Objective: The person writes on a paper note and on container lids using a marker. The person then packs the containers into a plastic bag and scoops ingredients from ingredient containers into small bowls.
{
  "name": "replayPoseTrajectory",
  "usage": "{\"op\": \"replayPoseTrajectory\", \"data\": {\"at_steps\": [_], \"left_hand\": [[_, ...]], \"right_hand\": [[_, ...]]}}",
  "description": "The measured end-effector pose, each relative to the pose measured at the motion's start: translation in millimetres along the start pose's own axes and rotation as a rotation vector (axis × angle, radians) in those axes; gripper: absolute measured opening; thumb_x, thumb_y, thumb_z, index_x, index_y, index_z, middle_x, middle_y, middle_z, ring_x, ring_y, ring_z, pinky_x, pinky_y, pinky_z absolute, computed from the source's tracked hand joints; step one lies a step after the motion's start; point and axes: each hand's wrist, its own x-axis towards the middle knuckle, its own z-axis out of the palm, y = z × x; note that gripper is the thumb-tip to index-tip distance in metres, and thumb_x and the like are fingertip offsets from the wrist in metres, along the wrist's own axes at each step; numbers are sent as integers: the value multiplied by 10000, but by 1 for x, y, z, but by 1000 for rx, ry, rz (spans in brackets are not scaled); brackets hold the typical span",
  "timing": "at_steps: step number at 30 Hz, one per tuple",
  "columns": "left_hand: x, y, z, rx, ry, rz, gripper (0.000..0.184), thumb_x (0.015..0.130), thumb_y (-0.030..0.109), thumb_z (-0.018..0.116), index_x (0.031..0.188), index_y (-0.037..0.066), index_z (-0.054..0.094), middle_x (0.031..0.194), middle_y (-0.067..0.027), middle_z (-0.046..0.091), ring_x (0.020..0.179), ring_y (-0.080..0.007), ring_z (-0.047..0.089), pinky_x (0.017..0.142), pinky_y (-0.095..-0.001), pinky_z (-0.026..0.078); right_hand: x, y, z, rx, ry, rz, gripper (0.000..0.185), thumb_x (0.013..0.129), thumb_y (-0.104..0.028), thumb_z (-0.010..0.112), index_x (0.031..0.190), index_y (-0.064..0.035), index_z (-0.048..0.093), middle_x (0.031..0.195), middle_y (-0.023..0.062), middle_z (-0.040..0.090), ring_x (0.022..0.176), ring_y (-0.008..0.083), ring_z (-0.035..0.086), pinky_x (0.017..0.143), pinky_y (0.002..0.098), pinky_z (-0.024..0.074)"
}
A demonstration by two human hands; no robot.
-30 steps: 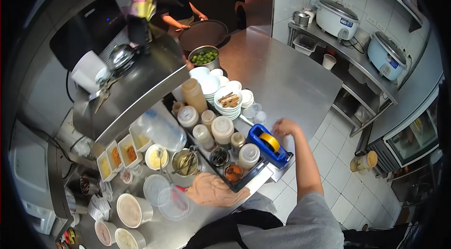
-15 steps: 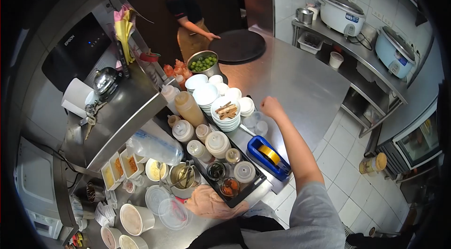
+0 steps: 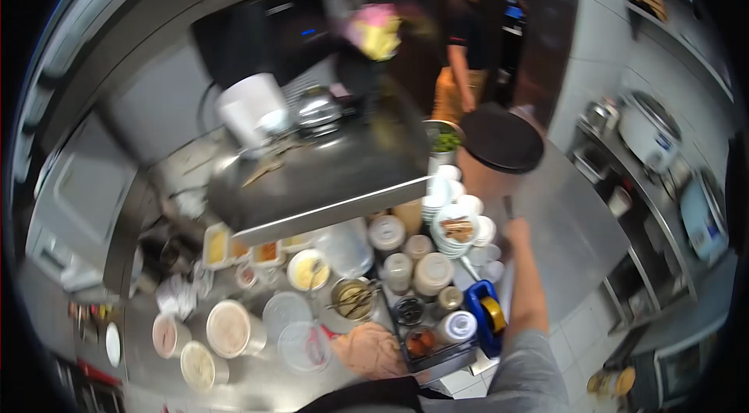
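Observation:
My right hand [image 3: 516, 232] reaches out over the steel counter [image 3: 573, 233], just right of the stacked white bowls [image 3: 455, 235]. Its fingers look closed and blurred, with a short dark thin item [image 3: 508, 207] sticking up from them. Nearer to me, beside my forearm, is a blue tape dispenser [image 3: 485, 318] with a yellow roll. Left of it, a black tray [image 3: 441, 360] holds lidded containers and jars. Small brown sticks [image 3: 457, 229] lie in the top bowl. My left hand is not in view.
A person [image 3: 466, 46] stands beyond the counter near a round dark tray [image 3: 500, 138] and a pot of green fruit [image 3: 445, 140]. A raised steel shelf [image 3: 335, 171] bears a bell. Tubs [image 3: 234, 329] and a tan cloth [image 3: 370, 349] are at the lower left. Rice cookers [image 3: 649, 126] stand right.
The view has swung left. My right hand has moved farther out from beside the tape dispenser, and a dark thin item now shows at it. The other person's hand has left the round tray.

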Motion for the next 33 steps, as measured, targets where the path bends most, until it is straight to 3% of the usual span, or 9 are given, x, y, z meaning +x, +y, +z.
{"op": "replayPoseTrajectory", "data": {"at_steps": [2,6,8,12,14,17,21,30,33], "left_hand": [[8,-16,33,-275,45,16,418,856,56,537,1249,-27,422,1309,-196,427,1159,-326,470,961,-438,389],[55,142,-35,-635,-148,108,207,828,22,525,1030,24,570,1236,-174,492,1145,-329,474,974,-408,358],[58,194,-48,-968,-304,250,273,733,-23,604,999,30,569,1173,-145,534,1083,-306,516,918,-397,406],[48,268,-84,-1408,-897,665,618,810,197,633,1325,9,347,1317,-196,397,1231,-350,370,995,-437,323],[35,276,-87,-1493,-851,762,549,865,257,575,1311,23,357,1232,-206,476,1154,-363,446,958,-444,346],[27,245,-65,-1321,-1230,918,327,889,260,552,1117,38,482,1018,-157,551,966,-333,539,857,-429,407],[44,185,-52,-1353,-1260,772,214,925,240,495,958,29,476,855,-167,549,810,-364,542,698,-433,428],[86,35,-23,-1612,-1439,597,293,976,276,391,937,2,487,826,-141,544,777,-290,552,713,-377,434],[79,-30,-1,-1592,-1689,242,297,987,279,372,915,15,487,793,-79,535,775,-186,553,717,-332,439]], "right_hand": [[56,58,25,638,34,30,310,880,-288,508,965,1,584,712,125,602,605,224,605,574,359,508],[-106,-41,-177,1295,-13,-95,273,885,-356,565,995,-108,588,609,-68,401,505,37,368,471,205,325],[-162,-49,-216,1544,-323,-485,272,921,-314,526,1022,-64,556,586,-62,364,495,30,271,457,194,249],[-291,-127,-222,720,-426,-1276,418,739,-362,717,935,3,661,674,54,616,461,107,477,482,261,406],[-376,-210,-221,573,-885,-1252,228,736,-163,702,856,28,670,706,107,651,595,159,613,552,254,447],[-428,-249,-179,536,-891,-1243,225,709,-134,708,865,22,664,700,70,636,584,106,581,505,215,423],[-501,-287,-128,1186,-1331,-731,95,762,-76,651,799,9,632,644,29,592,560,81,539,503,219,398],[-633,-408,-108,597,-1606,-1427,132,830,-105,548,727,-28,578,619,23,532,560,64,512,479,226,373],[-631,-417,-57,1092,-1704,-983,82,832,-110,553,799,-39,579,643,13,540,593,68,525,500,229,400]]}}
